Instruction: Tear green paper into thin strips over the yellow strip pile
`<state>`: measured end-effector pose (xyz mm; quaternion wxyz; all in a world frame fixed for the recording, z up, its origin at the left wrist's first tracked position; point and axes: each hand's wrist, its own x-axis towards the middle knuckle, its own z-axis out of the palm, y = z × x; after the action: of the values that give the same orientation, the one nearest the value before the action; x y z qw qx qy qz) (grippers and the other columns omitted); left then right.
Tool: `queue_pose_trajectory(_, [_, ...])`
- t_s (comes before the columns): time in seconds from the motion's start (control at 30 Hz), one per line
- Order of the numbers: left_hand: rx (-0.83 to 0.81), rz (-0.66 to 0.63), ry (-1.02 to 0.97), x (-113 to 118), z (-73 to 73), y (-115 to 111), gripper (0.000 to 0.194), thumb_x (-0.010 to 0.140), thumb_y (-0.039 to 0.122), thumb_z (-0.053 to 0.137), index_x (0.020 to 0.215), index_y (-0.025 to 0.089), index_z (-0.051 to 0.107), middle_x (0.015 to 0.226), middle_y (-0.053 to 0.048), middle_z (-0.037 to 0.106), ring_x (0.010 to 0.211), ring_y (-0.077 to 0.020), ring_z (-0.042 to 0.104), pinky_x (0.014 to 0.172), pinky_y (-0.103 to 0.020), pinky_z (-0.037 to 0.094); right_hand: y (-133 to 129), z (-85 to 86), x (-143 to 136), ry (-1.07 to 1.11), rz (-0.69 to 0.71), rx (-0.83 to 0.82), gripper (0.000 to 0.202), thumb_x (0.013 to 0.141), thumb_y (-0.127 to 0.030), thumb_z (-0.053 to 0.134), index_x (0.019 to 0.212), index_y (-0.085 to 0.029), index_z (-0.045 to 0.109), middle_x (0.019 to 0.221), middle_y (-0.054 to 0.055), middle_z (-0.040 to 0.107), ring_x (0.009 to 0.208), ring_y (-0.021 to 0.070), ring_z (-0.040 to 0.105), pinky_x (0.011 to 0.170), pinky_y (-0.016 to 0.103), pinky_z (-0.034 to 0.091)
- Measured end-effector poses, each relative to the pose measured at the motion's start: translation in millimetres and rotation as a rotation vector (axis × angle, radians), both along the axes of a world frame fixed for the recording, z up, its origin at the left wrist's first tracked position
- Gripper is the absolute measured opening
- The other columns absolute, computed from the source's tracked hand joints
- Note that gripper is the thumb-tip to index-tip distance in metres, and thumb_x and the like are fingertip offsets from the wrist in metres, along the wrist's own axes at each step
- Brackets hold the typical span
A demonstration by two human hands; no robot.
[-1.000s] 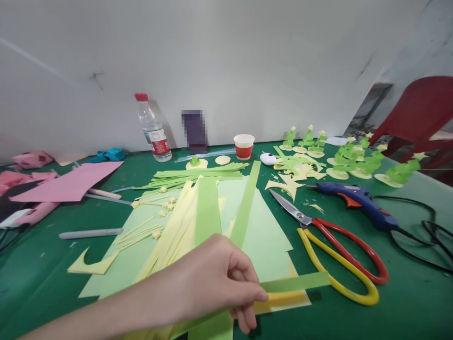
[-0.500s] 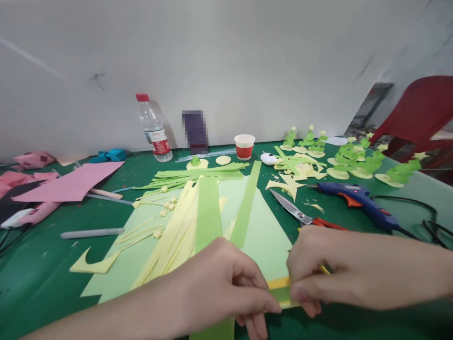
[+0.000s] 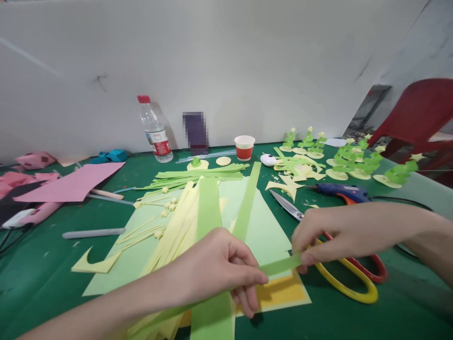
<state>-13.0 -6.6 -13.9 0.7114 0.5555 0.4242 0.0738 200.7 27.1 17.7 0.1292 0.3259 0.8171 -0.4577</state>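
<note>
A narrow green paper strip (image 3: 282, 267) is stretched between my two hands. My left hand (image 3: 231, 271) pinches it between thumb and fingers, and more of the strip trails below my left forearm. The strip's right end is pinched in my right hand (image 3: 314, 243). Beneath them lie pale green sheets (image 3: 265, 222), a yellow-orange sheet (image 3: 283, 293), wide green strips (image 3: 208, 212) and a pile of pale yellow strips (image 3: 177, 226). Scissors (image 3: 370, 295) with red and yellow handles rest partly under my right hand.
A blue glue gun (image 3: 341, 190) and small green paper trees (image 3: 341, 165) stand at the right. Along the back are a bottle (image 3: 158, 141), a paper cup (image 3: 244, 147) and a white oval object (image 3: 268, 159). Pink paper (image 3: 71, 183) lies left, near a grey stick (image 3: 94, 233).
My right hand has moved up and to the right, away from my left hand. A longer piece of the green strip now shows between them, and the scissors' handles are more exposed.
</note>
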Motion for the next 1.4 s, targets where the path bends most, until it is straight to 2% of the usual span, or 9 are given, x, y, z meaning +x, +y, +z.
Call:
queue_pose_trajectory(0.1, [0.022,-0.014,0.049,4,-4.9,-8,0.020,0.074,0.026,0.058,0.061,0.011,0.062,0.057,0.000,0.061,0.051,-0.0072,0.057,0.053,-0.017,0.046,-15,-1.4,-11,-0.044,-0.048,0.110,0.035,0.082,-0.040,0.045,0.089,-0.013,0.067,0.087,0.007,0.065,0.076,0.0172,0.057,0.060,0.023,0.040])
queue_pose_trajectory(0.3, [0.127,-0.006,0.122,12,-3.4,-19,0.021,0.074,0.019,0.055,0.055,0.012,0.059,0.054,0.003,0.056,0.050,-0.0047,0.052,0.051,-0.013,0.042,-45,-9.9,-24,0.013,-0.093,0.303,0.029,0.083,-0.030,0.043,0.076,-0.014,0.066,0.072,0.007,0.062,0.066,0.0161,0.056,0.055,0.023,0.037])
queue_pose_trajectory(0.53, [0.057,0.032,-0.018,-1,5.7,0,0.017,0.071,0.022,0.062,0.056,0.013,0.062,0.055,0.002,0.064,0.051,-0.0077,0.059,0.053,-0.016,0.048,-15,5.0,-4,0.099,-0.180,-0.112,0.039,0.081,-0.037,0.046,0.064,-0.010,0.068,0.054,-0.001,0.051,0.043,0.0057,0.041,0.052,0.019,0.038])
queue_pose_trajectory(0.63, [0.015,0.022,-0.065,-4,3.9,6,0.014,0.071,0.020,0.063,0.058,0.013,0.063,0.056,0.002,0.066,0.050,-0.0081,0.061,0.053,-0.016,0.048,-2,1.9,4,0.140,-0.134,-0.208,0.044,0.081,-0.043,0.047,0.064,-0.008,0.068,0.045,-0.004,0.043,0.039,0.0048,0.033,0.048,0.018,0.036])
queue_pose_trajectory(0.8, [-0.058,0.008,-0.052,-2,-1.2,8,0.016,0.068,0.024,0.067,0.057,0.013,0.063,0.048,0.003,0.062,0.047,-0.0090,0.060,0.055,-0.019,0.048,1,-3.5,3,0.008,-0.063,-0.103,0.042,0.082,-0.044,0.045,0.075,-0.010,0.068,0.061,0.002,0.053,0.056,0.0093,0.045,0.051,0.019,0.035])
queue_pose_trajectory(0.93, [-0.086,0.024,-0.042,2,-3.2,3,0.017,0.067,0.027,0.067,0.058,0.013,0.063,0.048,0.003,0.061,0.045,-0.0087,0.058,0.055,-0.020,0.046,-13,-5.7,-10,-0.054,-0.112,0.012,0.035,0.080,-0.043,0.050,0.075,-0.013,0.066,0.060,-0.001,0.049,0.052,0.0086,0.040,0.045,0.019,0.029])
queue_pose_trajectory(1.07, [-0.075,0.010,-0.030,4,-8.1,-6,0.019,0.070,0.028,0.063,0.058,0.013,0.062,0.056,0.001,0.063,0.051,-0.0081,0.058,0.053,-0.018,0.044,-30,-8.8,-23,0.023,-0.176,-0.093,0.032,0.084,-0.033,0.044,0.074,-0.013,0.067,0.064,0.000,0.056,0.056,0.0082,0.046,0.051,0.018,0.034])
queue_pose_trajectory(1.2, [-0.092,0.003,-0.053,3,-7.9,-8,0.021,0.070,0.028,0.063,0.056,0.012,0.061,0.057,0.001,0.063,0.051,-0.0068,0.058,0.052,-0.016,0.043,-25,-4.0,-19,0.055,-0.186,-0.230,0.031,0.083,-0.026,0.046,0.072,-0.008,0.069,0.057,-0.001,0.054,0.054,0.0059,0.048,0.054,0.014,0.038])
queue_pose_trajectory(1.4, [-0.112,-0.001,-0.113,1,1.0,3,0.018,0.070,0.028,0.065,0.061,0.013,0.061,0.046,0.004,0.059,0.044,-0.0087,0.057,0.054,-0.020,0.045,0,3.3,5,0.110,-0.123,-0.342,0.044,0.084,-0.040,0.047,0.065,-0.006,0.067,0.046,-0.005,0.044,0.041,0.0031,0.035,0.052,0.014,0.039])
